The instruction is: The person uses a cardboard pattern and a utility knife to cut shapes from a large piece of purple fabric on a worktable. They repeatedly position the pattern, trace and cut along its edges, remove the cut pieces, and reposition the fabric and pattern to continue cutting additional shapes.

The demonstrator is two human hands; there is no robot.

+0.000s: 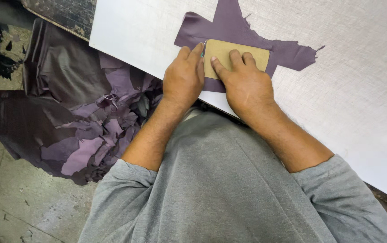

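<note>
Purple leather offcut [243, 33], irregular and star-like in outline, lying flat on the white cutting board [355, 90] in the upper middle of the frame. Judged thin, light and limp: it would fold or slide if lifted by one point, so it is best pinned flat from above or taken up by a broad edge.

Tan cardboard template [238, 56], rectangular, laid on the offcut. Judged stiff but light and apt to shift on the smooth hide; pressure from above suits it better than a pinch.

Right hand [247, 87]: open, palm down, fingers spread and pressing on the template.

Left hand [184, 76]: curled closed at the template's left edge around a small tool with a teal tip [203, 48]; most of the tool is hidden, so its kind cannot be told.

Containers: none visible.

Heap of purple and lilac leather scraps [99, 130], loose, in the left centre of the frame, resting on large dark hides [45, 72] spread over the concrete floor [4, 198]. A small metal ring [108, 98] lies among the scraps.

Grey shirt [220, 189] of the person, filling the lower middle of the frame.
</note>
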